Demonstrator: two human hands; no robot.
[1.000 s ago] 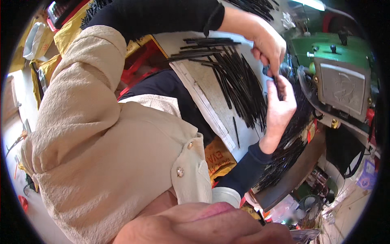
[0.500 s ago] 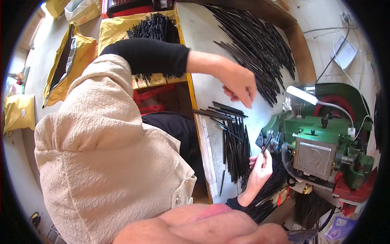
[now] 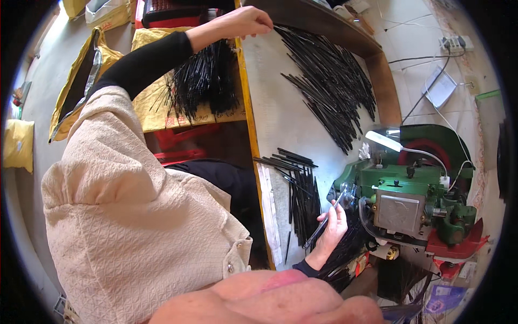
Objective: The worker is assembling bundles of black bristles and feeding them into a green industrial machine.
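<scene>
My right hand [image 3: 331, 231] is closed around a thin black rod [image 3: 314, 236], whose upper end points at the glass-like front part of a green machine [image 3: 402, 178]. Beside that hand, a bunch of black rods [image 3: 303, 202] lies on the table, with several more crosswise at its top. My left hand [image 3: 249, 22] is stretched out to the far end of the table, its fingers curled together. Their tips are by the end of a large spread pile of black rods [image 3: 329, 81]; whether they pinch one is hidden.
A wooden board [image 3: 384, 86] borders the table's far side. Black strands [image 3: 202, 81] lie on a yellow sack [image 3: 148, 46] left of the table. A white lamp [image 3: 384, 141] on a bent cord hangs over the machine. A power strip [image 3: 456, 43] is at the upper right.
My left hand has swung from above the middle of the table up and left to the far end of the large pile. My right hand stays by the machine, its rod now tilted differently.
</scene>
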